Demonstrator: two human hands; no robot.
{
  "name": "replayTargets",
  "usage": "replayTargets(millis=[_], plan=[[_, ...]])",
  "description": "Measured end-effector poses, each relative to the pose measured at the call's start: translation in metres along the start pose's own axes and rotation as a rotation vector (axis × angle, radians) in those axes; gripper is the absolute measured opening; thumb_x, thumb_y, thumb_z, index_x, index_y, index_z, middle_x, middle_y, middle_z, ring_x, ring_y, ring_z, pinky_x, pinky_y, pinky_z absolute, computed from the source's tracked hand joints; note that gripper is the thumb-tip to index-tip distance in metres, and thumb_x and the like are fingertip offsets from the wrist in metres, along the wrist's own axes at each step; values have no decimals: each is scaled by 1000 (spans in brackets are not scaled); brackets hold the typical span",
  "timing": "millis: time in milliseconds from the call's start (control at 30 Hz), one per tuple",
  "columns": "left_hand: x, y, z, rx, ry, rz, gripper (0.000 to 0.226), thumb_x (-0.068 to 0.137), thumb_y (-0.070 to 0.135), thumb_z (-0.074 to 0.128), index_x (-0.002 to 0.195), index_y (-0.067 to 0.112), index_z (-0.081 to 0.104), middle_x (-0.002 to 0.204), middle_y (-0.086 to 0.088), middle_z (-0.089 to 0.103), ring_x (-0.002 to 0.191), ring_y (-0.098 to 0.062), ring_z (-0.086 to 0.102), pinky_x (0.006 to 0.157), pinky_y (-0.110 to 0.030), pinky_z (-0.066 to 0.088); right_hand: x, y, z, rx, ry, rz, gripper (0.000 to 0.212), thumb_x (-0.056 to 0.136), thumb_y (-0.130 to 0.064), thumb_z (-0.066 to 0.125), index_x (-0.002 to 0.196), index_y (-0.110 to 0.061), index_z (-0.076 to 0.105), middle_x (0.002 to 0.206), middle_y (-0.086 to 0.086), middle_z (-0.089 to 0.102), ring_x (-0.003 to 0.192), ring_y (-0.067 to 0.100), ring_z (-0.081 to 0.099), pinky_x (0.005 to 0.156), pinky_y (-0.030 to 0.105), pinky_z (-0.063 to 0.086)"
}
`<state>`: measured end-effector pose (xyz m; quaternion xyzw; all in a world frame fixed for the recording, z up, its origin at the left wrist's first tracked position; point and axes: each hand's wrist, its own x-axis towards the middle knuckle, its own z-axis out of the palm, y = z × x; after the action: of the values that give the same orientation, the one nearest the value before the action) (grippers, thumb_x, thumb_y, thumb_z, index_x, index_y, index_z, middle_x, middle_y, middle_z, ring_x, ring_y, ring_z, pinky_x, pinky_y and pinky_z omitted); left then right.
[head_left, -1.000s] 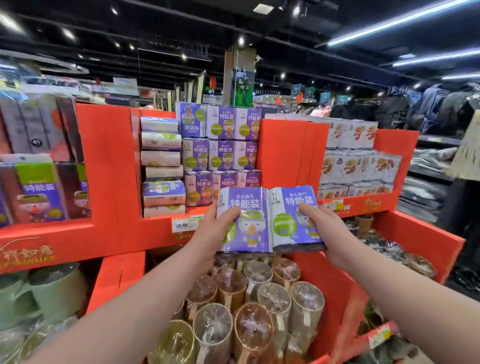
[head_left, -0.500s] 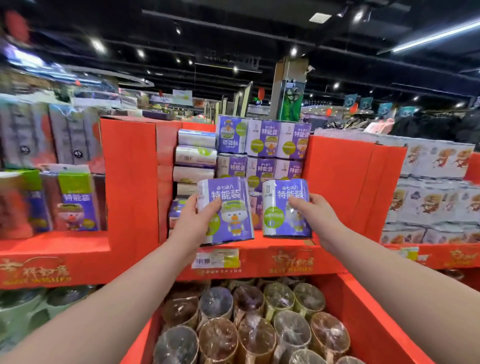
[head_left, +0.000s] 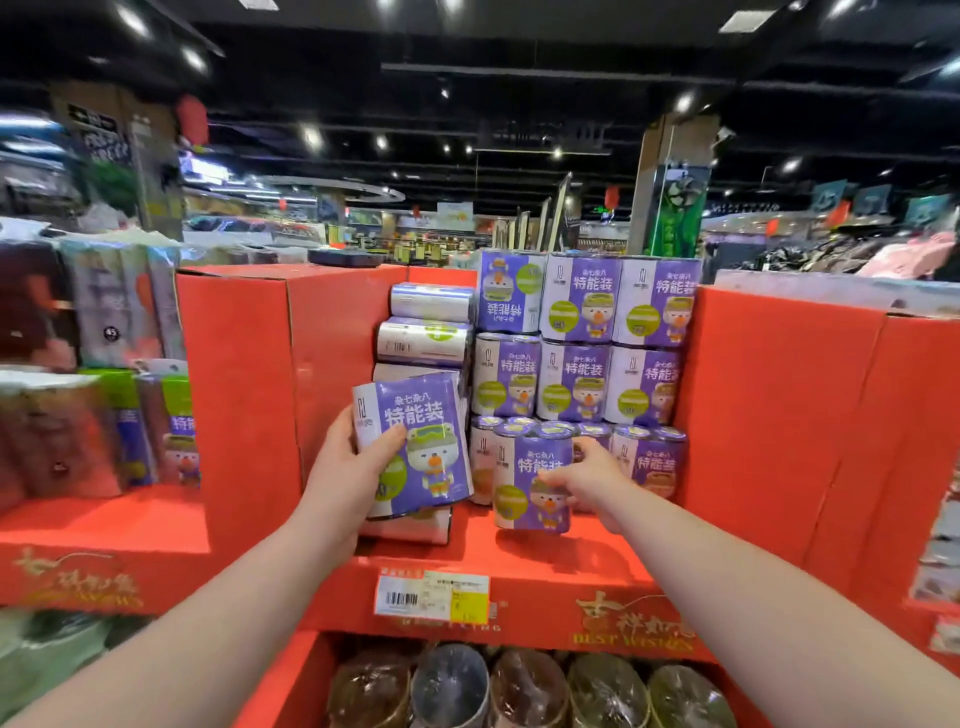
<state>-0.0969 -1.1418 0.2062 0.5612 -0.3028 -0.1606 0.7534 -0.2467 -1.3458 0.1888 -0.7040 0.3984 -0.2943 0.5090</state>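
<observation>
Your left hand (head_left: 358, 470) grips the left pack (head_left: 415, 441) from its left side, thumb clamped across the printed face and the other fingers hidden behind it. This hold turns the label toward you and carries the pack, slightly tilted, clear of the shelf (head_left: 519, 553), above its left part and in front of a column of packs laid on their sides (head_left: 423, 332). Your right hand (head_left: 587, 480) grips the right pack (head_left: 530, 488) from its right side, thumb on the face and fingers curled over the top corner. This hold appears meant to steady the pack upright near the shelf's front edge, just before the bottom row of the stack (head_left: 576, 364); whether its base touches the shelf cannot be told. Both packs are film-wrapped bundles of small rolls, purple with a white strip down the left, bold white characters, a green disc and a cartoon duck in a green cap. A price label (head_left: 434, 597) sits on the shelf's front lip, and wrapped cups (head_left: 519, 686) fill the bin below
</observation>
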Motion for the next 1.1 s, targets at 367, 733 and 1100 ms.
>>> replayTargets(millis=[367, 733, 1100], plan=[[9, -11, 2, -30, -9, -19, 39, 91, 11, 62, 128, 17, 53, 114, -7, 70, 95, -26, 70, 81, -40, 56, 42, 6, 47, -199, 51, 64, 64, 65, -8, 86, 114, -8, 44, 113, 13, 57, 109, 33, 59, 88, 42, 52], [10, -16, 46, -2, -121, -85, 40, 89, 3, 62, 126, 14, 54, 113, -9, 69, 102, -30, 68, 92, -51, 53, -3, -67, 8, 139, -141, -155, 25, 100, -42, 41, 112, -25, 54, 104, -4, 58, 89, 12, 54, 75, 30, 41], [1, -28, 76, 775, -362, 73, 76, 76, 37, 70, 144, 21, 40, 129, -8, 55, 120, -27, 54, 101, -40, 44, 7, -38, -65, -540, -99, -184, 78, 67, -15, 86, 135, -12, 48, 125, 5, 57, 107, 20, 57, 77, 24, 45]])
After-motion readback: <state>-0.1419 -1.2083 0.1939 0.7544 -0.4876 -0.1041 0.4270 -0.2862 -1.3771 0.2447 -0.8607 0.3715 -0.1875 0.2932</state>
